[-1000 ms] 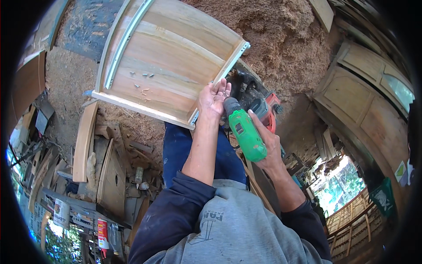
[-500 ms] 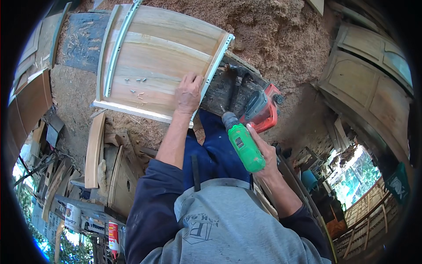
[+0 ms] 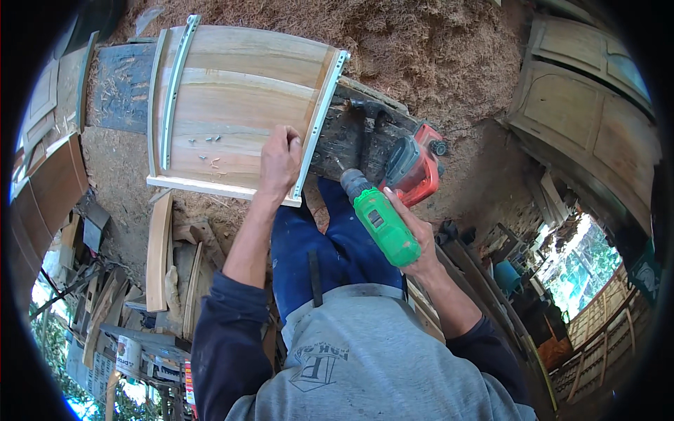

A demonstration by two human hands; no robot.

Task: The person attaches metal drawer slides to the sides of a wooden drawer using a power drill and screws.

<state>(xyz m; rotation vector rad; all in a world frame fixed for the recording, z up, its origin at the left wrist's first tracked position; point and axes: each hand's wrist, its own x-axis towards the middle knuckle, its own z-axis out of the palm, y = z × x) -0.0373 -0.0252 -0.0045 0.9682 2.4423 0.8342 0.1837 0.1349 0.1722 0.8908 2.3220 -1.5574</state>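
Observation:
My right hand (image 3: 414,238) is wrapped round a green cordless drill (image 3: 382,224), its bit pointing up and left toward the wooden panel. My left hand (image 3: 282,160) rests over the panel's right side with its fingers curled in; whatever may be between them is hidden. The wooden panel (image 3: 239,105) is framed by thin strips and lies flat in front of me. One pale metal drawer slide (image 3: 325,116) runs along its right edge, beside my left hand. A second drawer slide (image 3: 174,98) lies along its left side. Several small screws (image 3: 205,139) are scattered on the panel.
A red power tool (image 3: 421,165) sits on the dark workbench (image 3: 344,140) right of the panel. Wood shavings (image 3: 435,70) cover the ground beyond. Panelled wooden doors (image 3: 576,105) stand at the right. Offcut boards (image 3: 159,252) lean at the left, above a shelf with a white can (image 3: 128,354).
The view has shifted slightly. My left hand has drawn its fingers into a tighter curl over the panel. The drill has moved a little left, still in my right hand.

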